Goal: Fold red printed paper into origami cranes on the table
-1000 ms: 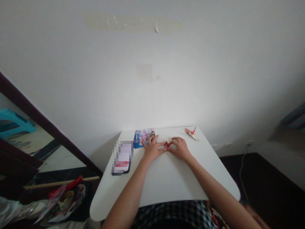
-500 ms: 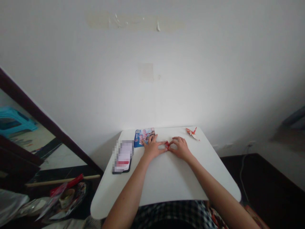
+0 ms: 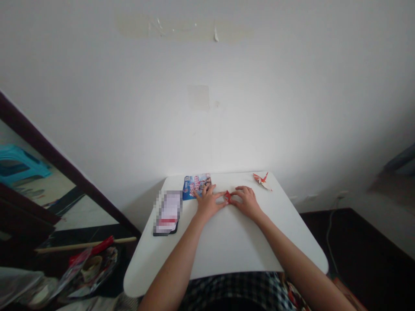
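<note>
A small folded piece of red paper (image 3: 228,197) lies between my two hands on the white table (image 3: 233,246). My left hand (image 3: 208,201) pinches its left side with thumb and forefinger, the other fingers spread over the edge of a blue printed leaflet (image 3: 188,190). From the right, my right hand (image 3: 246,201) grips the paper's other side between thumb and fingertips. A red and white folded paper crane (image 3: 262,181) rests near the table's far right corner, apart from both hands.
A phone (image 3: 167,214) with a blurred screen lies at the table's left edge. The white wall (image 3: 227,129) rises behind the far edge. To the left are a dark-framed mirror (image 3: 65,160) and a cluttered basket (image 3: 94,272) on the floor.
The hands have barely moved. A little more of the red paper shows between the fingertips now. The crane, leaflet and phone stay where they were.
</note>
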`<state>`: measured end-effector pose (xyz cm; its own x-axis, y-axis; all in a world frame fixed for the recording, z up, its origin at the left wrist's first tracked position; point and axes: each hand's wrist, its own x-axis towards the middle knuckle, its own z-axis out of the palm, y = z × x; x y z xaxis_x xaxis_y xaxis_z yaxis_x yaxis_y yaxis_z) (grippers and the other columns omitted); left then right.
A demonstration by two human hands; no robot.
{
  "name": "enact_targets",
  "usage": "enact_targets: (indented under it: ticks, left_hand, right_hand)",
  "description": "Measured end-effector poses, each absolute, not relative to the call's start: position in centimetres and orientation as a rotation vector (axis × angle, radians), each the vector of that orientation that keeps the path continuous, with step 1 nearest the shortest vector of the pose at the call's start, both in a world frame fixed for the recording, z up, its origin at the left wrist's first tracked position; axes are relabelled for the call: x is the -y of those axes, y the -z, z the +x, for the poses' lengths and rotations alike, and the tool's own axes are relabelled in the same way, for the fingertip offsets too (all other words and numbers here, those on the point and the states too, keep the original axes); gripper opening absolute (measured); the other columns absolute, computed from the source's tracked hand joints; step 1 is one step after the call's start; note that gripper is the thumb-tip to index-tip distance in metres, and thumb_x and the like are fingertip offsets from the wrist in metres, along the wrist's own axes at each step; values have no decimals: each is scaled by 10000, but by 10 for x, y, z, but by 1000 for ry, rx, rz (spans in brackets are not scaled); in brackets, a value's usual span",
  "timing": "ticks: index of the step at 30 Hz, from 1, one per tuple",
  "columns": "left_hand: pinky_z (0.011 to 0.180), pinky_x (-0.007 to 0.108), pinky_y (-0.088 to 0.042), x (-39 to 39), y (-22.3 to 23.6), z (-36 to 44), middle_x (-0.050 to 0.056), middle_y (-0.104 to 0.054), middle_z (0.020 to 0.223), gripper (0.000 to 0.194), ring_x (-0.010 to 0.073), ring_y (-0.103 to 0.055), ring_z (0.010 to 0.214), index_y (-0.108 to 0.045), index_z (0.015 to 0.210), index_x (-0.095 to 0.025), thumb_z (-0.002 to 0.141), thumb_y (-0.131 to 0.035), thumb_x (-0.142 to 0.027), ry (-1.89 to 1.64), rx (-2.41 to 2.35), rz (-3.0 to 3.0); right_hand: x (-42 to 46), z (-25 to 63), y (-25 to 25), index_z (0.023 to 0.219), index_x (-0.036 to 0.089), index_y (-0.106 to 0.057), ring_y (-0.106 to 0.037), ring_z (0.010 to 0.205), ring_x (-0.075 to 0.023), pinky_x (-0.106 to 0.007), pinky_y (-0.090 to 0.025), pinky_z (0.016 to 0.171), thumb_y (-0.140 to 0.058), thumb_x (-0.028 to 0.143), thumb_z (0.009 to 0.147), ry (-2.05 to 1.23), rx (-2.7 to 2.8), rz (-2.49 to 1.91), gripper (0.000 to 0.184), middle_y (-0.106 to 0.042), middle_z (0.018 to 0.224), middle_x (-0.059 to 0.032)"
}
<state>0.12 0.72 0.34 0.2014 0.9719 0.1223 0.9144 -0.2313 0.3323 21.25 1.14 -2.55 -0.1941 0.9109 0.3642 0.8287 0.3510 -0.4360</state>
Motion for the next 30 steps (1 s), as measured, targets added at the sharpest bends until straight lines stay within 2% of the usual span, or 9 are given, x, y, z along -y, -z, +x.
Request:
enact_targets:
  ticks: [6,13,21,30]
  left_hand:
    - [1167,794,-95,-9,1,3,3,-481,1565,458,377,-321,1480,-658,1286,-512,844,-656,-634,-524,-1806,2236]
    - [1175,791,-92,-9,0,6,6,-547,1510,435,379,-374,1443,-734,1190,-455,767,-795,-533,-631,-1799,2185]
    - [1152,815,-71,-9,-4,9,19,-579,1481,399,387,-374,1445,-766,1130,-421,739,-846,-444,-692,-1768,2117]
    - [1146,827,-51,-10,-2,8,30,-598,1454,430,391,-387,1433,-760,1146,-402,728,-857,-422,-715,-1752,2102]
  right_hand:
    - [-15,213,30,1115,355,-778,-520,1245,-269,-437,-400,1085,-750,421,857,-187,2036,-1502,268,-650,1278,-58]
    - [-19,211,35,1065,338,-797,-522,1235,-285,-449,-402,1077,-799,368,819,-192,1997,-1421,247,-675,1224,-65]
    - [-22,211,38,1038,345,-799,-545,1204,-301,-462,-401,1064,-818,352,794,-213,1958,-1390,245,-698,1185,-59]
    - [-26,210,36,994,320,-781,-568,1162,-290,-453,-370,1043,-838,349,751,-276,1936,-1406,251,-723,1137,-49]
